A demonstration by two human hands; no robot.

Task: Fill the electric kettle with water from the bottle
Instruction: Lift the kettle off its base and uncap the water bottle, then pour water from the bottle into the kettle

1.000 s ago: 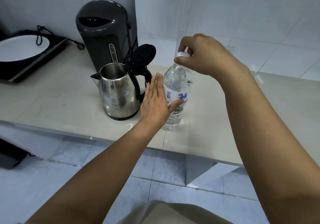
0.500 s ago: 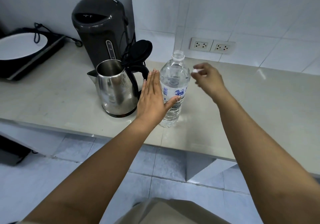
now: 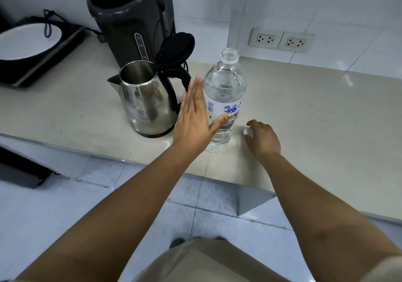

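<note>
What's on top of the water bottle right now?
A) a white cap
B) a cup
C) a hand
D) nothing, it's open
D: the bottle stands with its neck bare and open, while the right hand, lower down beside it, seems to pinch a small white cap.

Left hand [image 3: 193, 118] hides bottle [image 3: 226, 90] left side; I can't tell what right hand [image 3: 264, 139] covers; far-left cooker [image 3: 32, 48] cut off.
</note>
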